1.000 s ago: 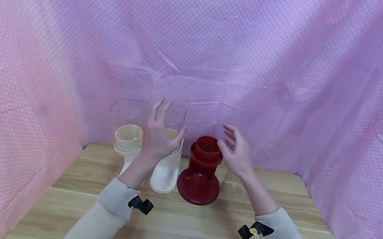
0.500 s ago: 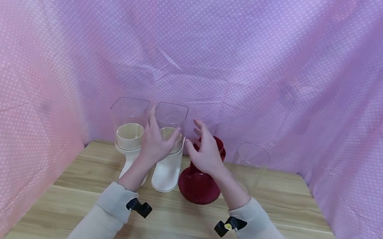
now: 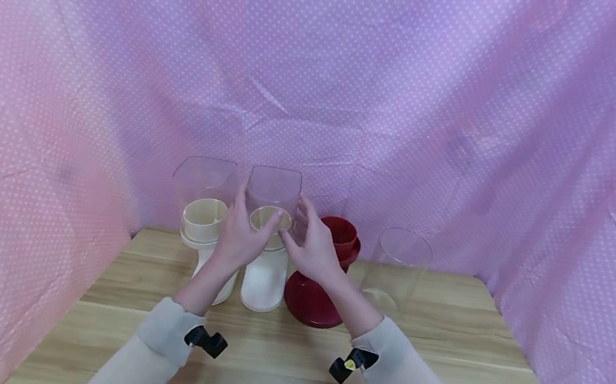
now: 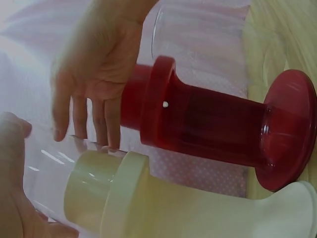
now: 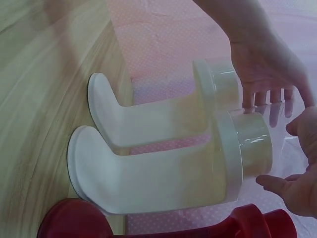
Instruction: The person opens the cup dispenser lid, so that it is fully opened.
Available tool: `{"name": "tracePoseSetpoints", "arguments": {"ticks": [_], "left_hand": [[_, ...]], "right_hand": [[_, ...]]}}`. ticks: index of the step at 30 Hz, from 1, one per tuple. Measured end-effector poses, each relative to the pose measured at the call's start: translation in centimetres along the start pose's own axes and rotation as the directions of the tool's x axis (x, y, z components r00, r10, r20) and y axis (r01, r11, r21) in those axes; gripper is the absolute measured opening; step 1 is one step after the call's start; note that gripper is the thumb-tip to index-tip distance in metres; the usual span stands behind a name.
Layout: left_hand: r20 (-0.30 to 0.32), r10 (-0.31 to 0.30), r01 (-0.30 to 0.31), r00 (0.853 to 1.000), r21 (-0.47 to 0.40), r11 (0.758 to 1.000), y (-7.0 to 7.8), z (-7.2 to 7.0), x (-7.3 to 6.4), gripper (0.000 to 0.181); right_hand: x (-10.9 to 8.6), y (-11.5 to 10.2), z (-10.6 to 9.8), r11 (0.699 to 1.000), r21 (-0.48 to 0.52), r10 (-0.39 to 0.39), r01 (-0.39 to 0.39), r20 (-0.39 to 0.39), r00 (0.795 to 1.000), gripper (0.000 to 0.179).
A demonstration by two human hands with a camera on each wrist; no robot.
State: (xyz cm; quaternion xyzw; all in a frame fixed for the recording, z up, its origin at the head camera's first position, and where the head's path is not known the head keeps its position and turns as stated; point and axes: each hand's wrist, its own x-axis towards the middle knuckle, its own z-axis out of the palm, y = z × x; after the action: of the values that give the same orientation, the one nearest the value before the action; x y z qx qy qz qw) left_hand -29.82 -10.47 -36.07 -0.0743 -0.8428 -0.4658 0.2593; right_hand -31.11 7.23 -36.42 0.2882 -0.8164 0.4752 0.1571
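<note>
In the head view, my left hand (image 3: 240, 235) and right hand (image 3: 314, 245) flank a clear container (image 3: 275, 186) on the middle white stand (image 3: 264, 280). The container surrounds a cream collar (image 3: 269, 219) at the stand's top. Both hands have extended fingers and thumbs toward each other. In the left wrist view, the right hand's fingertips (image 4: 113, 139) come right up to the clear wall; firm contact is hard to tell. From the right wrist, the left hand (image 5: 270, 74) appears at the far side of the container, the right hand (image 5: 303, 186) at the near side.
A second white stand (image 3: 204, 259) with its own clear container (image 3: 205, 175) stands at the left. Close on the right is a red stand (image 3: 313, 303). Farther right, a clear cylinder (image 3: 400, 269) stands on the wooden table (image 3: 273, 369). Pink dotted cloth (image 3: 325, 58) hangs behind.
My right hand has moved left, past the red stand, to the right side of the middle clear container. My left hand has come slightly down and left beside it.
</note>
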Motion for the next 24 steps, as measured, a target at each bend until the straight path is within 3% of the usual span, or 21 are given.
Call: {"name": "tracePoseSetpoints", "arguments": {"ticks": [5,10,16,19,24], "left_hand": [[0.001,0.116,-0.116,0.993,-0.008,0.993,1.4,-1.0,-1.0,0.094],[-0.009,0.226,-0.226,0.974,0.013,0.974,2.9,-2.1,-2.1,0.089],[0.008,0.34,-0.34,0.94,0.021,0.94,4.5,-3.1,-4.4,0.092],[0.031,0.397,-0.396,0.917,-0.036,0.918,5.1,-3.2,-5.9,0.093],[0.102,0.453,-0.438,0.886,-0.143,0.888,5.8,-2.6,-8.5,0.098]], "right_hand": [[-1.0,-0.4,-1.2,0.999,0.017,-0.037,0.038,-0.071,0.997,0.077],[-2.4,-1.7,-2.7,0.997,0.052,-0.051,0.057,-0.106,0.993,0.078],[-5.1,-3.4,-4.8,0.996,0.048,-0.071,0.078,-0.133,0.989,0.08],[-6.9,-3.8,-5.9,0.995,0.042,-0.081,0.088,-0.134,0.988,0.082],[-10.4,-3.9,-7.7,0.994,0.078,-0.064,0.073,-0.118,0.991,0.084]]}}
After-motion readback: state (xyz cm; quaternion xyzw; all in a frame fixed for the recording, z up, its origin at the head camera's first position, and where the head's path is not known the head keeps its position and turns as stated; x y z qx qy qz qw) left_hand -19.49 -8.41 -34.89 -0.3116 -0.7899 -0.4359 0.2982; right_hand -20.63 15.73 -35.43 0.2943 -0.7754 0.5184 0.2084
